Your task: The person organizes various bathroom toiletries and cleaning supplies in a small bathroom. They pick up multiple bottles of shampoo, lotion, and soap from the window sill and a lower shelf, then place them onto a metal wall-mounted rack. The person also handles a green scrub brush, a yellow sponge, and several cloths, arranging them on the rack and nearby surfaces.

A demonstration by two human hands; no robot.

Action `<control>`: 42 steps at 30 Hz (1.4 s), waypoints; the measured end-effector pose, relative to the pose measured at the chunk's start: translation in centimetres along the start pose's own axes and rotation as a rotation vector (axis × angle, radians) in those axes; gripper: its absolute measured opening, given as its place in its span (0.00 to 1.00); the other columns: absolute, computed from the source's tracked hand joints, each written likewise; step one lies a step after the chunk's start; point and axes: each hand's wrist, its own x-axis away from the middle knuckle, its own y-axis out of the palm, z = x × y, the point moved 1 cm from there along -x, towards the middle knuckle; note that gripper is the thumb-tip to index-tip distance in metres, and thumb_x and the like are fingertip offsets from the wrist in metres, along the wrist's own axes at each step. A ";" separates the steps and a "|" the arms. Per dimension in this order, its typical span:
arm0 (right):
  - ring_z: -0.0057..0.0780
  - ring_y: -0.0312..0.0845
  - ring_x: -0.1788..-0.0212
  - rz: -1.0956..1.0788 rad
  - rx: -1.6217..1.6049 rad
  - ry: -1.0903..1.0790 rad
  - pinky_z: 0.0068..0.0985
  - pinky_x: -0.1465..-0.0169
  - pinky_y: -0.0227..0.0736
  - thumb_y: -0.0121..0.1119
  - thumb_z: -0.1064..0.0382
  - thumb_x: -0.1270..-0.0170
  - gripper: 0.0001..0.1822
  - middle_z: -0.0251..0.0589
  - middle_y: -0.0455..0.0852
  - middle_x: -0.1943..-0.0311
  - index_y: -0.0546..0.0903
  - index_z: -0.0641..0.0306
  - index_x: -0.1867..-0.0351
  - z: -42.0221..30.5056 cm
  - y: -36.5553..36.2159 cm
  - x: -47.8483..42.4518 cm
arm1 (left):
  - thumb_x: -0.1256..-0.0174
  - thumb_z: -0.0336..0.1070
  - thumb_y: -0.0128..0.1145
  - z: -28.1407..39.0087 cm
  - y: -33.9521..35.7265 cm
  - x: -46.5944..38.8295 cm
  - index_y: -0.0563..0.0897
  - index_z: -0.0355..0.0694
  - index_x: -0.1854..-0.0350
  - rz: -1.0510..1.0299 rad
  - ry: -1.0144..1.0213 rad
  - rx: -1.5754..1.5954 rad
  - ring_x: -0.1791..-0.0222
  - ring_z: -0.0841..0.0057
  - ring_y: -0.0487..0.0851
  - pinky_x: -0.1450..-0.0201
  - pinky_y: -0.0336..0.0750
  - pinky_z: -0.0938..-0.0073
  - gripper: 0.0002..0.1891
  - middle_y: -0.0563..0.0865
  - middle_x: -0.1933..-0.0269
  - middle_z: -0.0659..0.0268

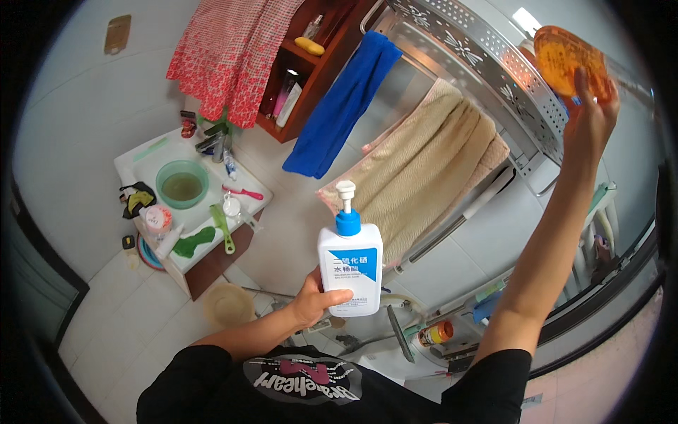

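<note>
My left hand [313, 300] grips the lower part of a white pump bottle [350, 241] with a blue collar and a printed blue-and-white label. The bottle stands upright before my chest, its pump head at the top. High on the right, my right hand [594, 108] is closed around a clear orange bottle [569, 61]. That bottle is at the end of a perforated metal towel rack [479, 61]; whether it touches the rack cannot be told. Below the rack hang a beige towel [431, 164] and a blue towel [344, 106].
A washbasin counter [145, 151] on the left bears a green basin [183, 183] of cloudy water, a green comb [221, 228] and a pink-handled brush [243, 192]. A wooden wall cabinet [312, 79] holds toiletries beside a red patterned cloth [233, 58]. A beige tub [229, 306] sits on the floor.
</note>
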 end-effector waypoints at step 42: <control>0.27 0.81 0.67 -0.543 1.063 0.548 0.23 0.62 0.75 0.55 0.55 0.39 0.18 0.42 0.84 0.65 0.78 0.68 0.56 12.7 1.6 -9.0 | 0.50 0.31 0.61 4.1 -5.9 -3.1 0.69 0.36 0.45 -0.027 -0.243 0.047 0.49 0.70 0.77 0.43 0.70 0.65 0.27 0.79 0.51 0.59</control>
